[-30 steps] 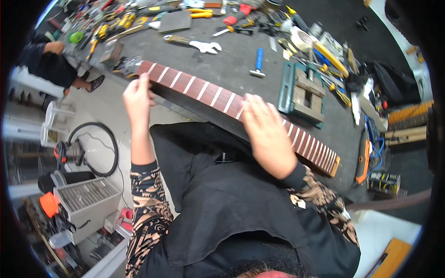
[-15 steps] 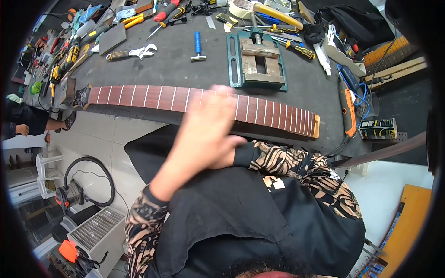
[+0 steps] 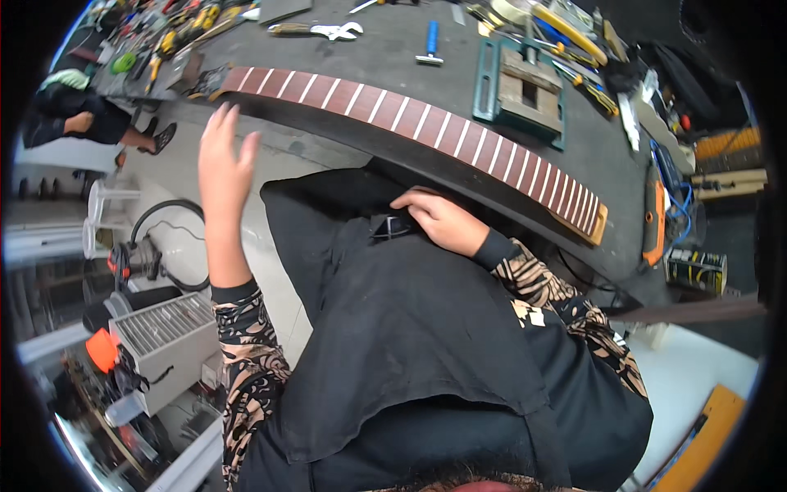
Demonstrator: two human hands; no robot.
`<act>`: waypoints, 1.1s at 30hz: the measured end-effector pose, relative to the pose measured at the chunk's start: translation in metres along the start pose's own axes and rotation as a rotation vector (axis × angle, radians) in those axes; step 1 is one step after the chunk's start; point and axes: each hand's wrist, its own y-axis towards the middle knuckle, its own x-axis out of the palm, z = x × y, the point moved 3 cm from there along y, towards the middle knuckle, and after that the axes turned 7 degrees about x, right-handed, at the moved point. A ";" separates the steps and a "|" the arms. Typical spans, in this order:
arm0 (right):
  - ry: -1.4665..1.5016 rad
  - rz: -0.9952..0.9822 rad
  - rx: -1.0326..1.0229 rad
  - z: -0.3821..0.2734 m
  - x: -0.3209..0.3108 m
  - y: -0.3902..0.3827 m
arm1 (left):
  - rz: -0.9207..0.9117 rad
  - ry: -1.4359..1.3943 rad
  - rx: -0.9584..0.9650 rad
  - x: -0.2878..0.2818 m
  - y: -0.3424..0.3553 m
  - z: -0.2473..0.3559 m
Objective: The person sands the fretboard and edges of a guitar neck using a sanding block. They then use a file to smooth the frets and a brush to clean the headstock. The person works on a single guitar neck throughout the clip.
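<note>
A long guitar neck (image 3: 418, 121) with a reddish-brown fretboard and pale fret lines lies along the bench's near edge. Its headstock (image 3: 211, 84) is at the left, dark and partly blurred. My left hand (image 3: 225, 160) is raised over the floor just below that end, fingers stretched and thumb apart, holding nothing. Against my black apron (image 3: 402, 320), my right hand (image 3: 449, 223) has its fingers bent and partly hidden. Beside its fingertips sits a small black shiny thing (image 3: 392, 229) whose kind I cannot make out. The right hand is apart from the neck.
Behind the neck are an adjustable wrench (image 3: 332, 31), a blue-handled razor-like tool (image 3: 430, 43) and a green vise (image 3: 529, 92) with wooden jaws. An orange-and-black tool (image 3: 653, 223) lies at the right. A vacuum cleaner (image 3: 135, 261) stands on the floor; another person (image 3: 82, 119) is at far left.
My left hand has left the middle of the fretboard and swung left, off the neck. My right hand, partly covered before, now shows against the apron. The whole view has shifted and turned.
</note>
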 end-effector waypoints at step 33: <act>0.041 -0.484 0.117 -0.157 0.078 0.202 | -1.011 -1.012 -1.391 0.238 -0.366 -0.034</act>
